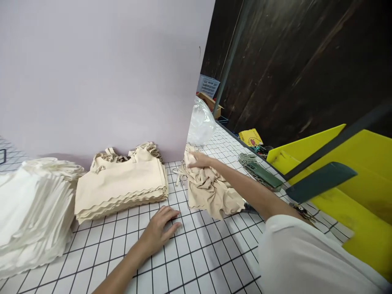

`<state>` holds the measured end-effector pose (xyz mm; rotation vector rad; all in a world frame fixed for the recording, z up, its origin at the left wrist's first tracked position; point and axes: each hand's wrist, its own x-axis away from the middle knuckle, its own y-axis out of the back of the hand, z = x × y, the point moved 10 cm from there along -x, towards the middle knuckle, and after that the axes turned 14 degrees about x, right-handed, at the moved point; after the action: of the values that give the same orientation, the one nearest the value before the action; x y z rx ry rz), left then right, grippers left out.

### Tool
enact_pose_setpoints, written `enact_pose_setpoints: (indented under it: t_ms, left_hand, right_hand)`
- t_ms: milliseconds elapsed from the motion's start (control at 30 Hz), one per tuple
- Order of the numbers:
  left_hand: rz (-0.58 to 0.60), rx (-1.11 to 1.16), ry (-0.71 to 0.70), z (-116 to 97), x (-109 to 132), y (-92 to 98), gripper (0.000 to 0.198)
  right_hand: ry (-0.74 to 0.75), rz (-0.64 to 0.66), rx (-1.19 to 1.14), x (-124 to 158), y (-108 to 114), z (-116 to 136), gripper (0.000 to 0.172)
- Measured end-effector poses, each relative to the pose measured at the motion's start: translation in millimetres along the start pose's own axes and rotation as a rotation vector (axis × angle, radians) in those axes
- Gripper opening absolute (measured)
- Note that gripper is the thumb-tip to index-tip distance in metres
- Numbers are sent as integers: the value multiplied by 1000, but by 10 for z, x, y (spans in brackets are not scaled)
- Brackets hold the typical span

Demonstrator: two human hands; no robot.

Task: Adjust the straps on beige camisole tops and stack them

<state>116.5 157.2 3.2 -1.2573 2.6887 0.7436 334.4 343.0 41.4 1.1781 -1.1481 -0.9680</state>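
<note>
My right hand reaches forward and closes on the upper part of a crumpled beige strapped top, which lies bunched on the tabletop. Thin straps stick out to the left of it. My left hand rests on the white table with black grid lines, its fingers loosely spread and holding nothing. Behind that hand sits a neat stack of folded beige strapped tops with wavy hems. A tall pile of white garments stands at the far left.
A pale upright panel rises behind the stacks. Past its edge are a clear plastic bag and a blue crate. On the right are a green phone-like object, a yellow box, yellow panels and a blurred dark-green blade.
</note>
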Motion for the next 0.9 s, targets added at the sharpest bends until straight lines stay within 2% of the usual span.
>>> enact_pose_setpoints:
  t_ms: [100, 167, 233, 300, 367, 433, 500, 533, 567, 600, 667, 700, 767, 833, 900]
  left_hand:
    - [2, -6, -11, -9, 11, 3, 25]
    - [7, -8, -11, -2, 11, 2, 25]
    - [5, -5, -13, 11, 6, 8, 25]
    - [-3, 2, -15, 28, -2, 19, 25]
    - [-8, 5, -13, 48, -11, 22, 26]
    - [-17, 2, -14, 57, -20, 25, 27]
    - [-31, -6, -17, 45, -29, 30, 28]
    - [-42, -8, -18, 32, -33, 36, 29]
    - [-54, -6, -17, 16, -37, 44, 30]
    - [-66, 2, -10, 3, -40, 55, 31]
    - [-90, 45, 31, -7, -42, 81, 36]
    - [-101, 80, 67, 0, -38, 97, 38]
    - [-125, 157, 159, 16, -21, 137, 44]
    - [-148, 222, 240, -16, 0, 190, 49]
    - [-179, 277, 284, -137, 6, 259, 53]
  right_hand:
    - [94, 40, 28, 143, -180, 279, 47]
    - [145, 61, 42, 387, -169, 300, 42]
    - [138, 54, 56, 707, -38, 175, 41]
    - [81, -48, 89, 1072, 207, 0, 41]
    - [50, -166, 111, 1460, 394, -67, 38]
    - [92, -123, 111, 1790, 295, 43, 32]
    - [155, 3, 123, 2030, 15, 238, 20]
    - [160, 19, 130, 2106, -84, 309, 12]
    - [141, -4, 122, 2146, -126, 341, 5]
    - [100, -55, 89, 2157, -110, 327, 6]
    - [12, -163, 10, 2128, 51, 195, 14]
    - [-23, -222, -32, 2104, 201, 98, 14]
    - [-85, -395, -156, 2087, 653, -127, 13]
    - [-167, -664, -477, 2195, 1210, -401, 8]
    - [-194, -828, -793, 2326, 1625, -515, 9]
